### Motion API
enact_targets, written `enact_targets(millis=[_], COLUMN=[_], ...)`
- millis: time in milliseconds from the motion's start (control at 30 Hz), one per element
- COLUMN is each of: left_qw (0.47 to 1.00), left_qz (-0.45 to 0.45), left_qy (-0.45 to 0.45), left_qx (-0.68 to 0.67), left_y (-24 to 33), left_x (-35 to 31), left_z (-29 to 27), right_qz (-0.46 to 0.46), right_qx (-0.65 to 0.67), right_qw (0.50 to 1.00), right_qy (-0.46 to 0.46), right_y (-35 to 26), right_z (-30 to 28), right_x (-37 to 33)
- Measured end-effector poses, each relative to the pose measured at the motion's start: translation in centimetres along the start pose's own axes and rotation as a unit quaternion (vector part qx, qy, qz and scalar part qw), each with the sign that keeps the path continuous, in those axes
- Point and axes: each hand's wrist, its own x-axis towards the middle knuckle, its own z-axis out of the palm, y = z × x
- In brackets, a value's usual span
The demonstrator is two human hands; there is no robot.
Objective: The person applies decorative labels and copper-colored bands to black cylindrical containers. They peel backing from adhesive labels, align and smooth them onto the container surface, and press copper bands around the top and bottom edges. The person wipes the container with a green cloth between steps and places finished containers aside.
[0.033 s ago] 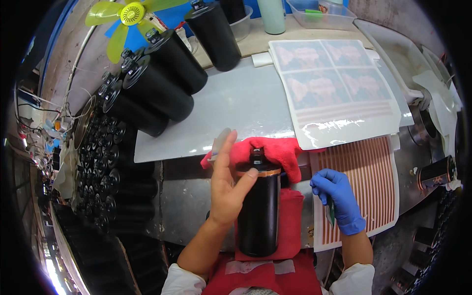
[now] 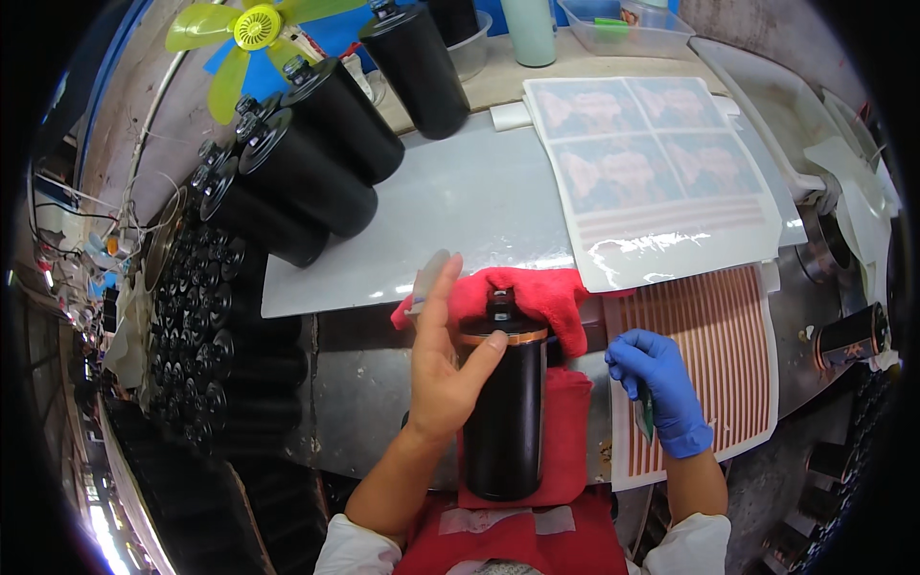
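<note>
A black glossy bottle lies in front of me with its neck pointing away, resting on a folded red cloth. A thin copper-coloured band runs round its shoulder. My bare left hand is open beside the bottle, fingers stretched upward, its thumb tip touching the band. My right hand, in a blue glove, is closed to the bottle's right, above a sheet of copper stripes. From its palm sticks a thin green tool, mostly hidden.
A red towel lies just beyond the bottle. Several black bottles stand at the back left, near a yellow-green fan. Printed sheets cover the back right. Many more black bottles are massed at the left.
My left thumb has shifted very slightly to the right along the band. The right hand and the bottle look the same.
</note>
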Motion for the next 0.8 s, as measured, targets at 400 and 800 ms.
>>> enact_targets(millis=[400, 800], left_qw=[0.975, 0.934], left_qz=[-0.001, 0.089], left_qy=[-0.01, -0.036], left_qx=[0.22, 0.345], left_y=[0.8, 1.2], left_x=[-0.1, -0.9], left_z=[0.7, 0.5], right_qz=[0.121, 0.02], right_qx=[0.289, 0.251], right_qw=[0.947, 0.967], right_qy=[0.075, 0.032], right_y=[3.0, 3.4], right_z=[-2.2, -2.3], right_x=[-0.4, -3.5])
